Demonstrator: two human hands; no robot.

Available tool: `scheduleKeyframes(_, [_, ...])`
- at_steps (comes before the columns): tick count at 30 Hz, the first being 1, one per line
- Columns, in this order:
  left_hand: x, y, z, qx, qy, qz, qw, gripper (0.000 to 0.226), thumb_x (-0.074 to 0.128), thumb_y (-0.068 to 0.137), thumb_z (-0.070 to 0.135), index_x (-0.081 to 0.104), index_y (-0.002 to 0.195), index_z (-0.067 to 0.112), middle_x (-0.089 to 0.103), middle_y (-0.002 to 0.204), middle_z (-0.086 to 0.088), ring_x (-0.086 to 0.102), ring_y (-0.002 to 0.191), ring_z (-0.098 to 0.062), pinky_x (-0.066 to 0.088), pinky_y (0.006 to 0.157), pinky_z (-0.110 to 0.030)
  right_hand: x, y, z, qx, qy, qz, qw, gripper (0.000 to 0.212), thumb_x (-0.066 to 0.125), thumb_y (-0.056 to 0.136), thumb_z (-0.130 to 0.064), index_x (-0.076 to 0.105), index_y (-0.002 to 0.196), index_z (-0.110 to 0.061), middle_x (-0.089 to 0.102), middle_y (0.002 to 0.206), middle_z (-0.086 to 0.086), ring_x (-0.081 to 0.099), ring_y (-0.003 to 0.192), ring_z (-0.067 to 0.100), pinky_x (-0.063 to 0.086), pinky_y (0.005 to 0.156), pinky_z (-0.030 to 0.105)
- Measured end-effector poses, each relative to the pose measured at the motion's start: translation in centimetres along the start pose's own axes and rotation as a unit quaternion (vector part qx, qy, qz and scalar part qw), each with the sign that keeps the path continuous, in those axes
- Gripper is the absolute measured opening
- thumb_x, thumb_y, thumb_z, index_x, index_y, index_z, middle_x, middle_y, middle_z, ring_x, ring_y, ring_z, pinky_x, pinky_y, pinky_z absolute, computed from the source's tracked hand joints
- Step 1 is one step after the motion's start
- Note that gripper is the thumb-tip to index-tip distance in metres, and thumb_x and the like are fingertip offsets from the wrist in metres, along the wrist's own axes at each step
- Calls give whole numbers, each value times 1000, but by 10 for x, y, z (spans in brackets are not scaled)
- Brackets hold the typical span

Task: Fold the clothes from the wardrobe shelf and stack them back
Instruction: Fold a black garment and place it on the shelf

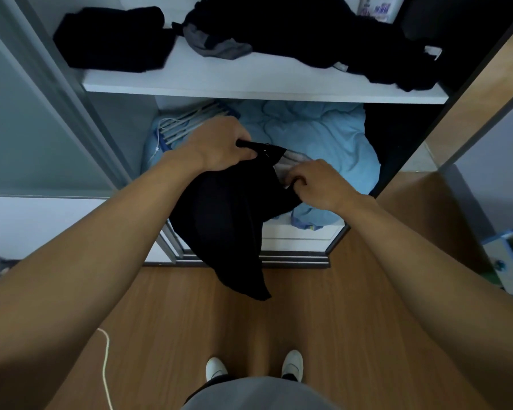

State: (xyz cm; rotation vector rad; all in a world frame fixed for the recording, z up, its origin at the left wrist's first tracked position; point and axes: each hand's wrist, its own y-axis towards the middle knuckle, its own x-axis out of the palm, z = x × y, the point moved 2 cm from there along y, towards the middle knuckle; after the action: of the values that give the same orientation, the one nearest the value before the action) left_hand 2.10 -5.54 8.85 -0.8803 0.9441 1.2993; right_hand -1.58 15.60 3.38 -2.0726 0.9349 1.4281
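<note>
A black garment hangs in front of the open wardrobe, held up by both hands. My left hand grips its upper edge, and my right hand pinches the edge further right, where a light inner band shows. Its lower end droops toward the floor. On the white shelf above lie a folded black stack at the left and a loose heap of black clothes with a grey piece at the right.
Below the shelf, a light blue quilt and a folded drying rack fill the wardrobe bottom. The sliding door stands at the left. A white cord lies on the wooden floor by my feet. A blue object is at the right.
</note>
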Motion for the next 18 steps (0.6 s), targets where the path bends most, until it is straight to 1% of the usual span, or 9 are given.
scheduleKeyframes(1, [1,-1,1,1,-4,4,1000,22,65,93,36,76,94,16,65,75,4,60,74,-14,49,75,-35,3,1,-4,-7,19,-46,999,33,49,83,1,73,101,-12,72,105,5,65,94,22,52,86,28])
scheduleKeyframes(3, [2,-2,2,1,-26,15,1000,22,65,93,33,76,92,15,69,78,-2,62,74,-16,52,77,-39,10,0,-9,6,43,-143,989,14,55,83,-4,60,85,-17,65,76,-8,58,69,8,43,57,3])
scheduleKeyframes(6, [-1,-4,1,-6,-56,26,998,20,66,93,31,75,86,15,70,79,-3,64,74,-18,51,73,-38,23,-5,-9,64,74,-267,959,18,64,87,-28,48,79,-30,57,44,-19,55,44,-1,31,34,5])
scheduleKeyframes(8, [-2,-5,-1,-6,-51,24,998,19,65,93,31,73,79,20,66,74,2,62,72,-17,49,69,-36,27,-6,-6,85,87,-276,953,20,65,89,-42,50,78,-34,53,40,-26,53,40,-9,34,34,8])
scheduleKeyframes(9, [-2,-6,-2,-6,-44,23,999,19,65,93,32,71,77,24,64,72,5,62,74,-17,48,69,-35,27,-5,-5,89,80,-256,959,24,64,89,-47,51,75,-32,56,42,-19,56,43,-7,39,39,13])
scheduleKeyframes(10, [-2,-7,-3,-8,-35,23,999,17,65,93,33,71,79,27,64,74,6,62,77,-18,48,70,-34,28,-2,-3,83,52,-218,971,30,62,91,-49,49,71,-30,58,46,-9,60,51,0,42,47,19])
scheduleKeyframes(13, [0,-9,-7,-21,-10,35,999,18,65,93,37,76,99,23,71,94,0,63,92,-20,51,85,-38,23,1,-2,46,-65,-46,996,32,56,94,-48,54,72,-25,54,72,-2,62,83,26,39,68,32])
scheduleKeyframes(16, [1,-11,-8,-23,-6,48,999,23,64,94,38,75,106,22,71,103,-3,62,100,-22,49,92,-41,23,-3,1,28,-119,78,989,36,60,91,-47,74,94,-14,59,115,6,52,113,30,38,87,40])
scheduleKeyframes(18, [0,-12,-7,-21,-15,45,999,24,65,93,39,75,107,22,72,105,-2,62,101,-21,48,93,-41,24,-5,5,21,-113,109,987,32,65,89,-46,77,91,-17,45,147,6,37,135,33,28,107,48])
